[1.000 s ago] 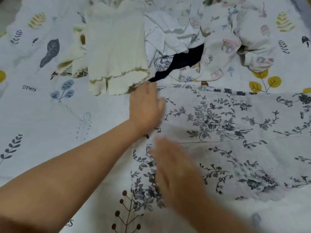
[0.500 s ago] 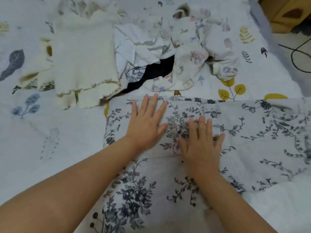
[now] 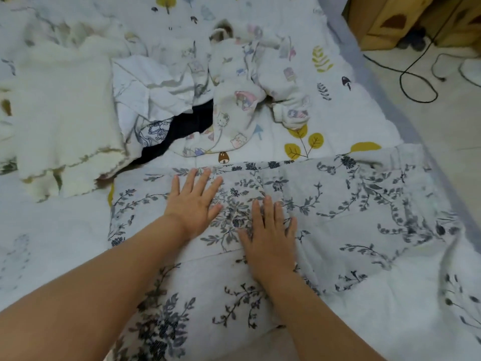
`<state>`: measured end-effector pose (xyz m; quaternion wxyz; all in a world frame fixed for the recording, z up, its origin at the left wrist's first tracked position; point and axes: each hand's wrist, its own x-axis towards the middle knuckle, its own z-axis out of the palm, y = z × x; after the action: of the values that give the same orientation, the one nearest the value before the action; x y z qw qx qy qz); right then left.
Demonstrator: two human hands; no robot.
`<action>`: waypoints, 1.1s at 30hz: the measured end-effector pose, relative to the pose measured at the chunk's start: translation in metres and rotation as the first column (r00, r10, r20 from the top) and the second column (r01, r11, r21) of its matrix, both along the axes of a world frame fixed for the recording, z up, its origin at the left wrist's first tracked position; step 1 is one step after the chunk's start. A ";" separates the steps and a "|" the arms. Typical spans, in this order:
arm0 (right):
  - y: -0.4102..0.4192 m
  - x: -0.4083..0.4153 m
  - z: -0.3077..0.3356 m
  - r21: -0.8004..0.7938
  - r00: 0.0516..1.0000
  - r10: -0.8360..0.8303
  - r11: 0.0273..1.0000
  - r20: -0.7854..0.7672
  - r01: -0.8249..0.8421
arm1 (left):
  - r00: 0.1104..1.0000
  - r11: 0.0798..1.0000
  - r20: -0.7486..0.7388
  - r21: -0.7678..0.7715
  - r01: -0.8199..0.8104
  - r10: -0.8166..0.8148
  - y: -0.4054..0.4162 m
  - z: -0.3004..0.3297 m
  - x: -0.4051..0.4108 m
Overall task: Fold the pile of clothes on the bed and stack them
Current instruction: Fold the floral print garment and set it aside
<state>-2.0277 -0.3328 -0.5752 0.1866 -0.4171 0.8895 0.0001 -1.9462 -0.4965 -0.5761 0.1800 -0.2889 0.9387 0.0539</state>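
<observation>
A floral cloth (image 3: 338, 204) lies spread flat on the near part of the bed (image 3: 52, 243); the left hand (image 3: 194, 204) and the right hand (image 3: 268, 234) press on it side by side, palms down, fingers straight, holding nothing; beyond its far edge sits the pile: a cream knit garment (image 3: 65, 113) at left, a crumpled white shirt (image 3: 156, 89), a dark garment (image 3: 187, 123), and cartoon-print pyjamas (image 3: 242, 100); cables (image 3: 416, 82) lie on the floor at right.

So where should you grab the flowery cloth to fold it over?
Probably its far edge, on both sides of the hands. The flowery cloth lies flat under the left hand and right hand, and that straight edge lies clear of the pile of clothes, so pinch it and pull it toward you.
</observation>
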 end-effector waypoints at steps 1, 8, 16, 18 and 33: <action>0.001 -0.004 0.007 -0.055 0.998 0.006 0.998 0.058 -0.003 | 1.000 1.000 -0.022 0.002 -0.007 0.007 0.004 0.010 -0.003; 0.065 -0.057 0.066 -0.600 0.930 -0.329 0.715 0.164 0.359 | 0.938 0.987 -0.346 0.136 0.088 -0.036 0.060 0.059 -0.060; 0.154 -0.153 0.084 -0.328 0.286 -0.836 0.136 0.468 0.935 | 0.890 0.929 -0.433 0.252 0.269 -0.141 0.128 0.070 -0.166; 0.167 -0.167 0.081 -0.211 0.183 -0.824 0.079 0.536 0.974 | 0.882 0.916 -0.439 0.259 0.307 -0.172 0.144 0.068 -0.189; 0.163 -0.210 0.061 -0.016 0.003 -0.160 -0.079 0.987 0.997 | 0.975 0.933 -0.083 0.283 0.221 -0.206 0.171 0.034 -0.255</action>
<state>-2.2380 -0.1703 -0.5146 0.2841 0.1877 0.6134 -0.7126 -2.2009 -0.3254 -0.5419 0.2008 -0.1542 0.9508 0.1788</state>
